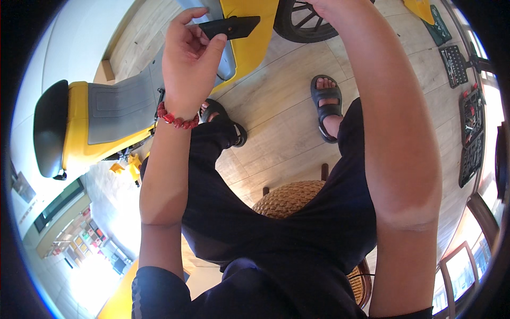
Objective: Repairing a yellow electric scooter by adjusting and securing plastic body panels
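Note:
My left hand point(192, 56), with a red bead bracelet on its wrist, pinches a flat black plate point(243, 26) between thumb and fingers. The plate has a small hole near its middle and slants to a point at its right end. It is in front of the yellow body panel point(252, 53) of a scooter; whether it touches the panel I cannot tell. My right arm reaches up to the top edge, where only part of my right hand point(330, 6) shows, beside the black spoked wheel point(304, 33). Its fingers are mostly cut off by the picture's edge.
The scooter's grey seat point(119, 109) and black rear end point(50, 130) extend to the left. A woven stool point(289, 198) is under me. On the wooden floor at the right lie a socket tray point(453, 65), an opened toolbox point(472, 119) and a green case point(438, 26).

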`<state>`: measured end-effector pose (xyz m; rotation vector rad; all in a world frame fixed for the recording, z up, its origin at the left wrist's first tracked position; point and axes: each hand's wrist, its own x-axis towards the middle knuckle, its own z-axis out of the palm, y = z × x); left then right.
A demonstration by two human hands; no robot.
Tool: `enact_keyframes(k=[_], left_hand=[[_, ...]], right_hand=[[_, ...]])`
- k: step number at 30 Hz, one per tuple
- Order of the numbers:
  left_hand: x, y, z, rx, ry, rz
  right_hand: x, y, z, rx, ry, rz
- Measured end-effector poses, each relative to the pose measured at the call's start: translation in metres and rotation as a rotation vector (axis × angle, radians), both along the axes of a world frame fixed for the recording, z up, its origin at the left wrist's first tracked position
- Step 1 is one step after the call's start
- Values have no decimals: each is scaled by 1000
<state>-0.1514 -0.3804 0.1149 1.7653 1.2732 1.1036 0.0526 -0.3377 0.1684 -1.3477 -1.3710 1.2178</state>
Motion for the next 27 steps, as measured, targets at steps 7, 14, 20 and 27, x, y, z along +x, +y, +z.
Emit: enact_keyframes(k=[7,14,20,27], left_hand=[[-5,-8,7,-13,38,77],[13,5,-14,236,219,210],[18,-1,-10,423,560,235],[20,-5,-14,371,648,220]], right_hand=[[5,6,-16,109,204,84],[4,5,-9,46,74,2],[1,5,-11,51,113,11],[4,5,-9,41,168,25]])
